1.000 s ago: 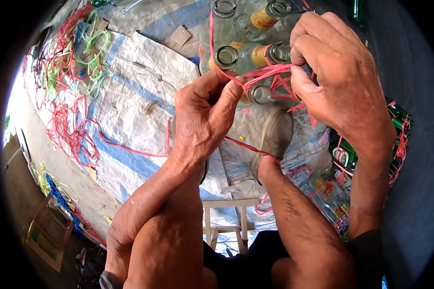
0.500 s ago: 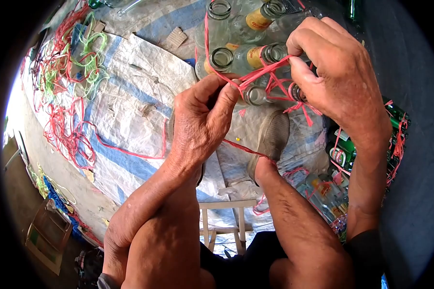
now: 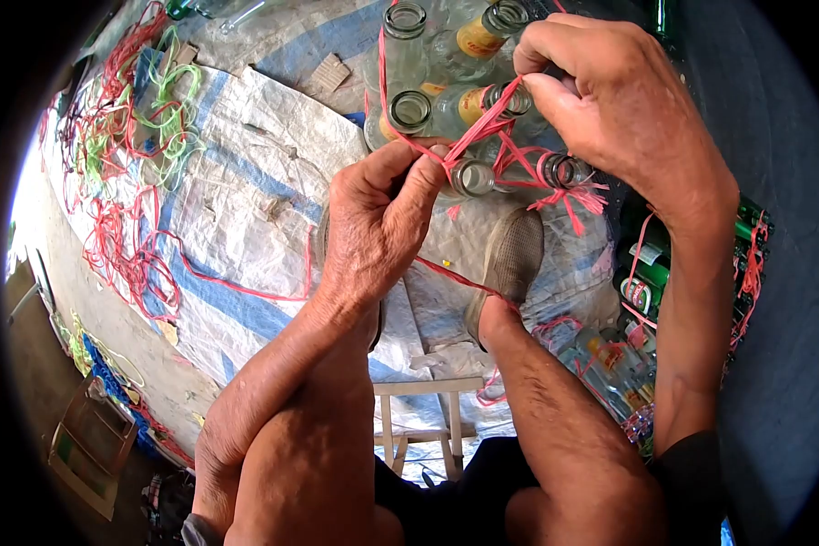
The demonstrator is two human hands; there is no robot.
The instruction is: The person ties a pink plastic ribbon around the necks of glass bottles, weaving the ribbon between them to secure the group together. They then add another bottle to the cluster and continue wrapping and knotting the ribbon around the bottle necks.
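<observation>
Pink string runs taut between my two hands, just above several clear glass bottles with yellow labels. My left hand pinches it between thumb and forefinger, beside the mouth of the nearest bottle. Higher and to the right, my right hand is closed on the other end of the stretch. More pink string wraps the bottle necks, with a frayed knot by the right bottle. One strand trails from my left hand down to the right ankle.
Tangled red and green string lies on the white and blue sheet at left. Green bottles and more clear bottles lie at right. A shoe stands below the bottles, and a wooden stool is between the legs.
My right hand has moved up and to the left, so the string between the hands now slants more steeply. My left hand has barely shifted and keeps its pinch.
</observation>
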